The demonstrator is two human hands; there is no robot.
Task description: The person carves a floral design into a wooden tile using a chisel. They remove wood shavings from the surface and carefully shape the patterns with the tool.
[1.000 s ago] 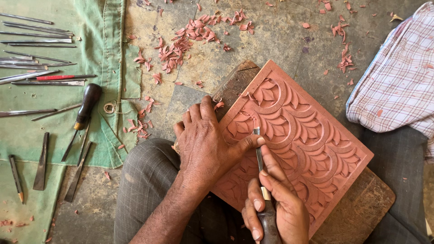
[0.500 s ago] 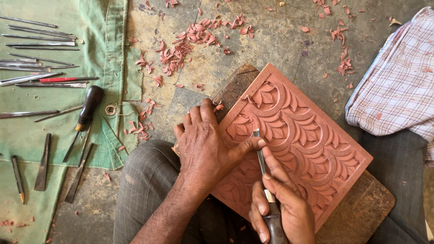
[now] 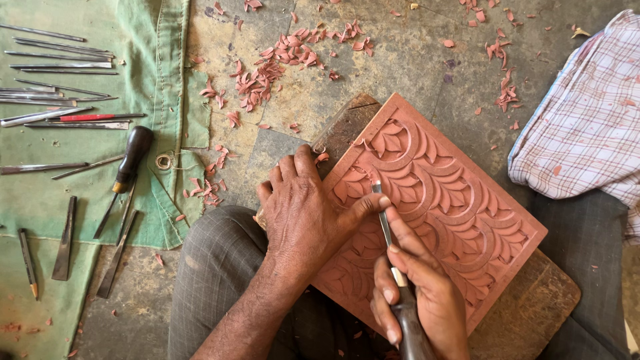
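The right hand (image 3: 417,300), clamped on the chisel (image 3: 393,267), had edged lower—left hand (image 3: 307,213) stayed flat, steadying the carved panel (image 3: 453,200).

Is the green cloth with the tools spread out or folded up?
Spread out: the green cloth lies flat on the floor with chisels lined up on it.

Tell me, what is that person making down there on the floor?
A person is carving leaf patterns into a reddish square panel. The left hand presses it steady, thumb beside the blade. The right hand grips a chisel, tip on the carving. More tools lie on a green cloth, with shavings scattered around.
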